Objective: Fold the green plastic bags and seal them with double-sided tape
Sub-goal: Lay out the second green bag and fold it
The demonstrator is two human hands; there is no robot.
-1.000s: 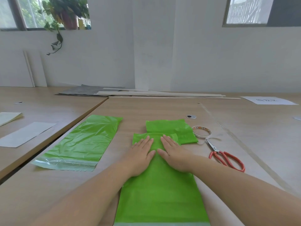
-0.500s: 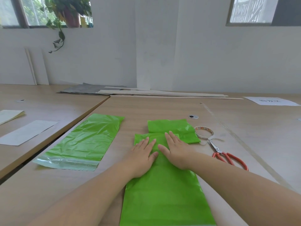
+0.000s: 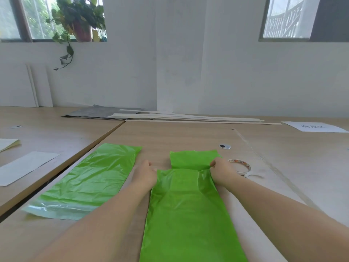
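Where the fingers are gripping: the left hand (image 3: 145,174) is curling its fingers (image 3: 148,164) and pinching the far left corner of the middle bag (image 3: 188,214). The right hand (image 3: 224,173) is curling in the same way and pinching the far right corner.
Middle bag: it is lying lengthwise on the table (image 3: 188,133), its far edge spanning the gap between the two hands and its near end running out of the bottom of the view.
Far edge: it is meeting the near edge of the folded bag (image 3: 194,159), which is lying flat just beyond; whether the two are overlapping I cannot tell.
Left flank: a narrow strip of bare wood is showing between the left forearm and the flat bag (image 3: 90,180), which is lying slanted with its clear end nearest and its outer edge running close to the table's left edge.
Right flank: the tape roll (image 3: 239,165) is sitting just beside the right hand, partly hidden by it, and open wood is stretching away beyond.
Far side: bare tabletop is running past the cable grommet (image 3: 224,146) to the wooden strips (image 3: 188,118) lying along the wall.
Neighbouring table: a white sheet (image 3: 24,167) is lying well apart from the bags.
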